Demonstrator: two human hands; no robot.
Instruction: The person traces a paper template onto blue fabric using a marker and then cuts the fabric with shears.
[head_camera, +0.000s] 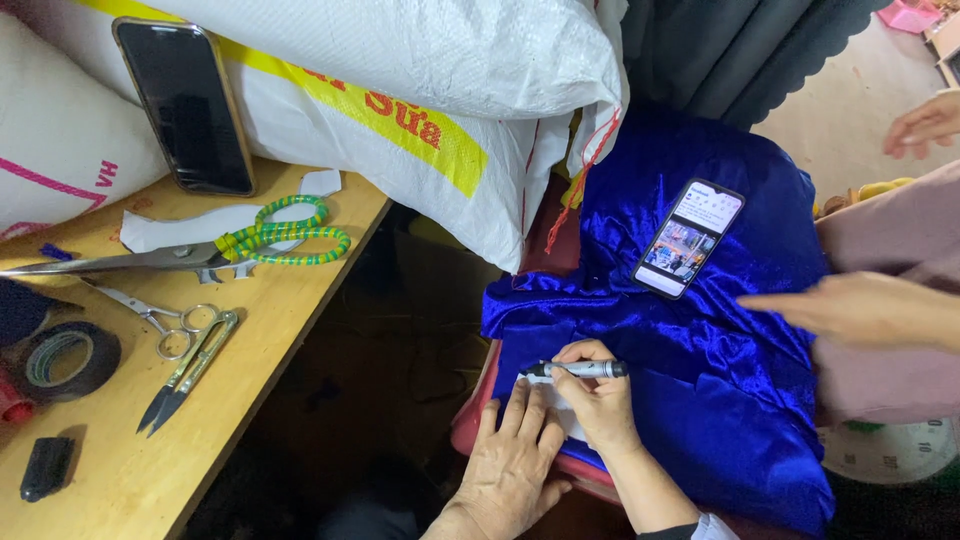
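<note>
My right hand (600, 400) grips a grey marker pen (578, 370) lying sideways, its tip at the left over a small white paper piece (558, 412) on shiny blue satin cloth (720, 370). Flat on that paper and the cloth's near edge rests my left hand (512, 465), fingers spread. Higher on the cloth lies a phone with a lit screen (690, 238). Another person's hand (850, 308) reaches in from the right and points over the cloth. A second hand of theirs (925, 125) shows at the upper right.
A wooden table (120, 470) on the left carries large scissors with green-wrapped handles (210, 250), small scissors (165, 320), thread snips (188, 372), a tape roll (62, 358) and a paper cutout (170, 225). A dark phone (185, 105) leans on white woven sacks (420, 90).
</note>
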